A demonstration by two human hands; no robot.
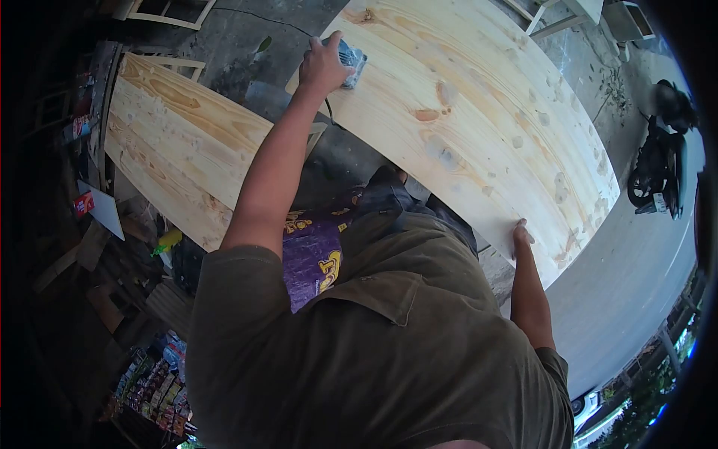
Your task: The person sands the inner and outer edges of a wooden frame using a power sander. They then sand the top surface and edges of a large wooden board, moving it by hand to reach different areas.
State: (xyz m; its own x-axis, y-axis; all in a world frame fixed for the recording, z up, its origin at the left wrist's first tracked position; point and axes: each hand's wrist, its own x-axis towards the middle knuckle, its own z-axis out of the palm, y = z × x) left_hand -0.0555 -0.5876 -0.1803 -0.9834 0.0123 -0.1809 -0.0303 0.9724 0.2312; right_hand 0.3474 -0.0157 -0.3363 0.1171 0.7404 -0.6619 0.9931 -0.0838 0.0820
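My left hand (323,67) is closed over a blue power sander (351,58), which sits flat on a large pale wooden tabletop (479,97) near its far left corner. A dark cord hangs beside the sander. Far to the right, my right hand (522,235) is on the near edge of the same tabletop, its fingers bent against the wood and partly hidden. The tabletop is made of joined boards with knots and several greyish filler patches.
A second wooden panel (179,142) lies to the left. Light wooden frames stand at the top edges. A motorcycle (658,161) is parked at right by the road. Purple printed cloth (314,266) hangs at my waist. Scrap wood (105,307) and hanging packets (161,385) fill the lower left.
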